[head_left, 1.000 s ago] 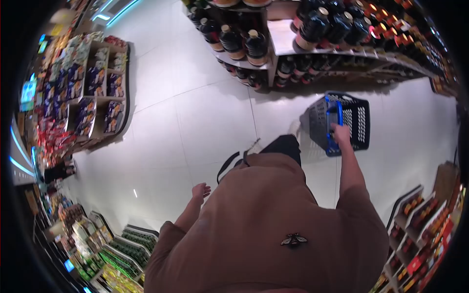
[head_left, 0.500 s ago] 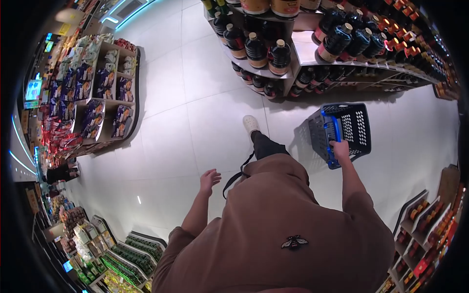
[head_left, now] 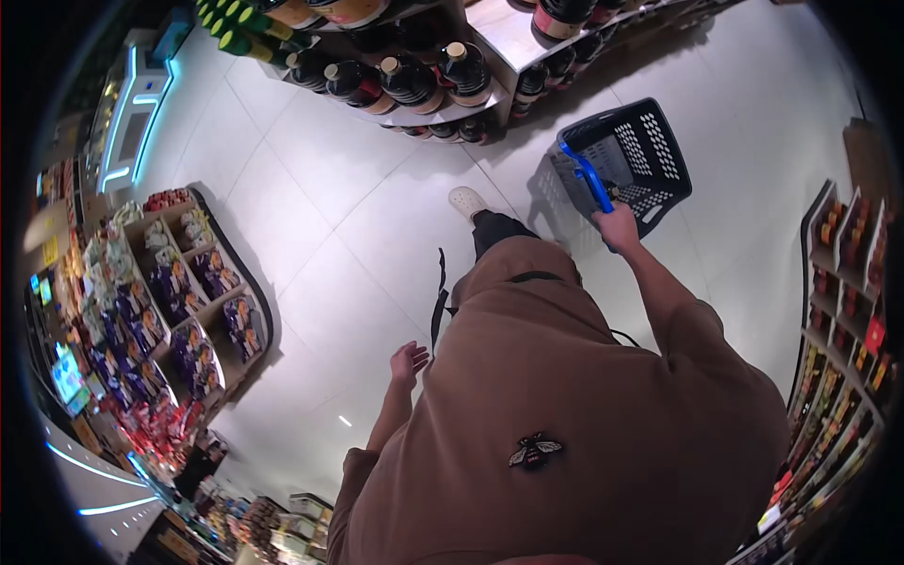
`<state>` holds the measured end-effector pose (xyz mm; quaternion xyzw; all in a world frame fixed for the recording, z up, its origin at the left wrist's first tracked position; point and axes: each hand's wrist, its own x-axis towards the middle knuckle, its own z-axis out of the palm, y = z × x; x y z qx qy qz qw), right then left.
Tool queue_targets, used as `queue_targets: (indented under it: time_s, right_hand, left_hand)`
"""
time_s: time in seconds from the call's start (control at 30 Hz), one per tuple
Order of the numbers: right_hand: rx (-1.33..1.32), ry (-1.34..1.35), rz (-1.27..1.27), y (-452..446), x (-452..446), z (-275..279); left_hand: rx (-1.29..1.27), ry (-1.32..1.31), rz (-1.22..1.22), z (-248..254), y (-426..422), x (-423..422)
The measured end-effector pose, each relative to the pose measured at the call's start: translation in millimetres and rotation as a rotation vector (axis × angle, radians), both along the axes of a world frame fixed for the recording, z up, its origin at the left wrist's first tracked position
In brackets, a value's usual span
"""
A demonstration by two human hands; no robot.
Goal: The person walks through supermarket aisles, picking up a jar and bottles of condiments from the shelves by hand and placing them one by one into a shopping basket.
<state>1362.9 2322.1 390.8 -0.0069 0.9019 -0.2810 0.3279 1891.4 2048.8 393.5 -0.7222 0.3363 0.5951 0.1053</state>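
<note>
My right hand (head_left: 618, 227) is closed round the blue handle (head_left: 589, 179) of a dark shopping basket (head_left: 667, 141), which hangs tilted at my right side. Perforated walls of the basket face up at me, and a small dark object or fitting shows by the handle. On the other side, my left hand (head_left: 409, 361) hangs beside my body with its fingers loosely apart, holding nothing. A black strap (head_left: 440, 297) dangles close to it, in front of my brown shirt (head_left: 565, 377). One pale clog (head_left: 466, 201) is stepping out on the floor.
Ahead, a shelf end (head_left: 414, 118) carries large dark bottles. A rounded display stand (head_left: 254, 282) with purple packages is on the left. More stocked shelves (head_left: 838, 311) line the right. Pale floor tiles (head_left: 320, 179) run between them.
The view has turned to the right and I have walked forward, so the bottle shelf is nearer. The basket has swung forward in my right hand. My left hand stays low and loose.
</note>
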Motion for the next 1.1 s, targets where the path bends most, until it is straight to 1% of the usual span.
queue_targets:
  time_s: [0.1,0.13,0.2,0.33,0.43,0.53,0.63,0.73,0.83,0.9,0.97,1.07,1.1]
  right_hand:
    - [0.02,0.054,0.007,-22,24,7]
    - [0.017,0.047,0.001,-29,30,6]
    - [0.013,0.034,-0.01,-39,46,0]
    - [-0.002,-0.019,-0.04,-71,73,18]
    - [0.032,-0.051,-0.036,-90,92,22]
    - [0.022,-0.071,-0.074,-113,111,29]
    - [0.027,-0.093,-0.09,-131,132,23]
    - [0.049,-0.047,-0.116,-156,150,28]
    - [0.046,0.099,-0.104,-173,178,2]
    - [-0.024,0.023,-0.216,-190,194,-8]
    - [-0.081,-0.001,-0.273,-206,205,-20]
    - [-0.042,0.032,-0.33,-253,219,11]
    - [-0.07,0.06,-0.34,-261,224,3]
  left_hand:
    - [-0.007,-0.004,-0.003,18,-61,-16]
    - [-0.028,0.038,0.007,21,-83,-21]
    - [-0.093,0.094,-0.05,30,-129,-41]
    - [-0.241,0.192,-0.143,57,-209,-95]
    - [-0.302,0.274,-0.171,64,-249,-116]
    - [-0.254,0.285,-0.208,60,-275,-114]
    - [-0.171,0.248,-0.206,48,-290,-94]
    - [-0.085,0.192,-0.188,35,-310,-58]
    - [-0.042,0.167,-0.179,20,-340,-12]
    - [-0.022,0.181,-0.169,9,-372,22]
    - [-0.053,0.179,-0.158,12,-405,48]
    - [-0.106,0.222,-0.102,15,-456,90]
    - [-0.118,0.23,-0.097,14,-475,102]
